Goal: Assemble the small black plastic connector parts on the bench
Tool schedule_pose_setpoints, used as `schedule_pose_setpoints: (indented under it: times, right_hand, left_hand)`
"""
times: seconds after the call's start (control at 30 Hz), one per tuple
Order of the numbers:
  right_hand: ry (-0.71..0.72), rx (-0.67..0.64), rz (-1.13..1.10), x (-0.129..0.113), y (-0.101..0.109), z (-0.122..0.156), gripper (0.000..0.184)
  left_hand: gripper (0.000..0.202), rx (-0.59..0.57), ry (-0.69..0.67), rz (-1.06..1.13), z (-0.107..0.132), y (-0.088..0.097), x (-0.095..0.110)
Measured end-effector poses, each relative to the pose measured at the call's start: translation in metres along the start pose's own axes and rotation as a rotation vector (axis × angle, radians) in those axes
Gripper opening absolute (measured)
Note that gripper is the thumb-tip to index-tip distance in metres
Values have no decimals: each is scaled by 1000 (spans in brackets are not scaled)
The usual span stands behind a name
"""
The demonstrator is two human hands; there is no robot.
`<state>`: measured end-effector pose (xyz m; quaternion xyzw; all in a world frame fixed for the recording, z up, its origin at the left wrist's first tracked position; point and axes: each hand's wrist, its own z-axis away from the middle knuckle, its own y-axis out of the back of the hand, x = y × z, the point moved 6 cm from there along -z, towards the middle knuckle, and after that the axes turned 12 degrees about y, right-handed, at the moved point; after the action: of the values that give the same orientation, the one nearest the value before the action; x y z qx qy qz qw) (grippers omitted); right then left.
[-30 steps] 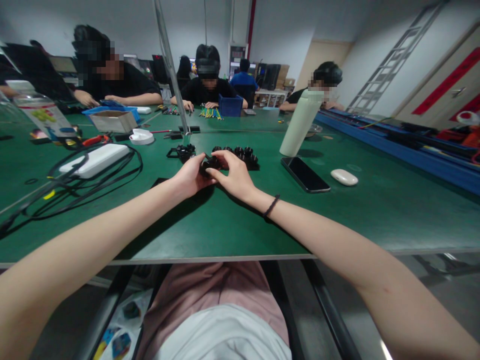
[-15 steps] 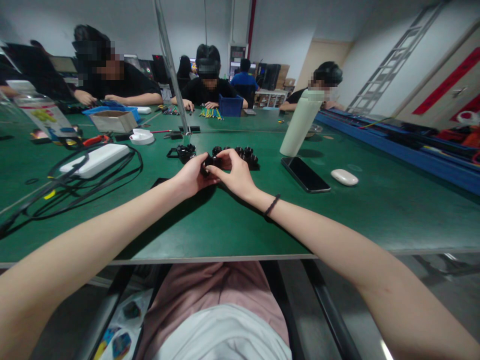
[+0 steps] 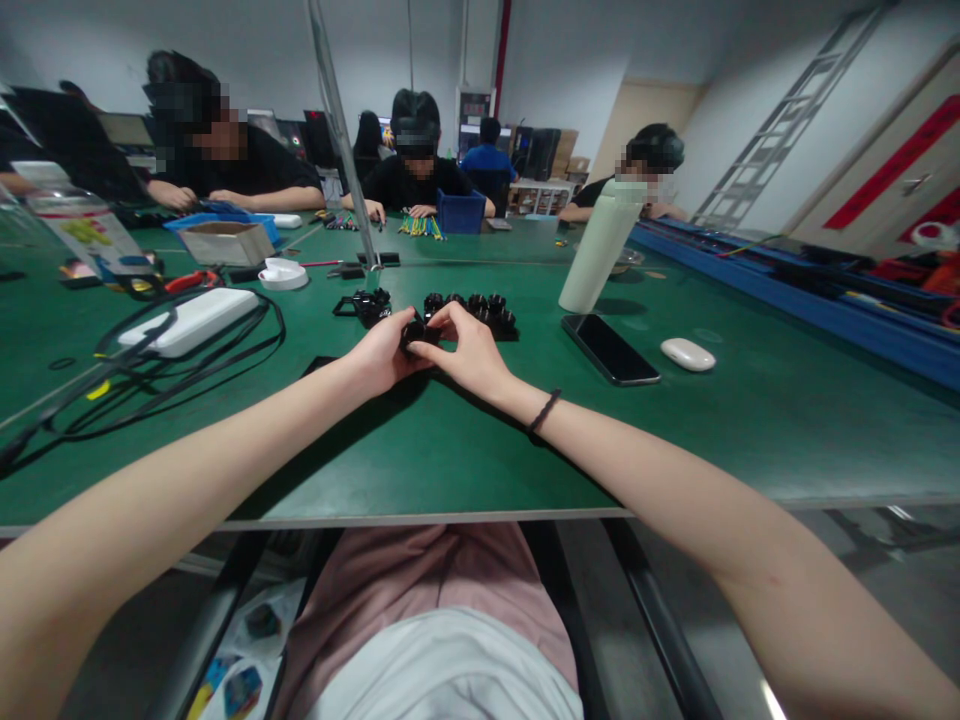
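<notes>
Between my two hands, just above the green table (image 3: 480, 450), is a small black part (image 3: 417, 332) with a rounded end; its exact kind I cannot make out. My left hand (image 3: 384, 352) is closed around it from the left. From the right, the thumb and fingers of my right hand (image 3: 471, 345) pinch the same part. Behind my right hand stands a group of small round black pieces (image 3: 495, 310), partly covered by the fingers. Another cluster of black parts (image 3: 367, 305) lies just beyond my left hand. A flat black thing (image 3: 319, 366) is half hidden under my left wrist.
To the right are a phone (image 3: 611, 350), a white oval case (image 3: 688, 354) and a pale green bottle (image 3: 600, 250). A white power strip (image 3: 191, 322) with looped black cable lies left. A metal pole (image 3: 345, 140) rises behind the parts. Several people sit across the table.
My right thumb and fingers have shifted slightly on the black part, which has turned a little and shows more of its rounded end. Both arms stay almost where they were.
</notes>
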<state>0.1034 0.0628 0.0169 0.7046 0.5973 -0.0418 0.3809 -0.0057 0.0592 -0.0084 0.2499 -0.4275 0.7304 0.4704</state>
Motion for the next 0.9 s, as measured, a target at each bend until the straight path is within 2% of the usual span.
schedule_pose_setpoints:
  times: [0.53,0.9]
  right_hand:
    - [52,-60,-8,-3,-5,1,30]
    - [60,-12,85,-8,0,0,28]
  left_hand:
    - [22,43,10,0,5,-1,0]
    - [18,-26,-2,-12,2,-4,-1]
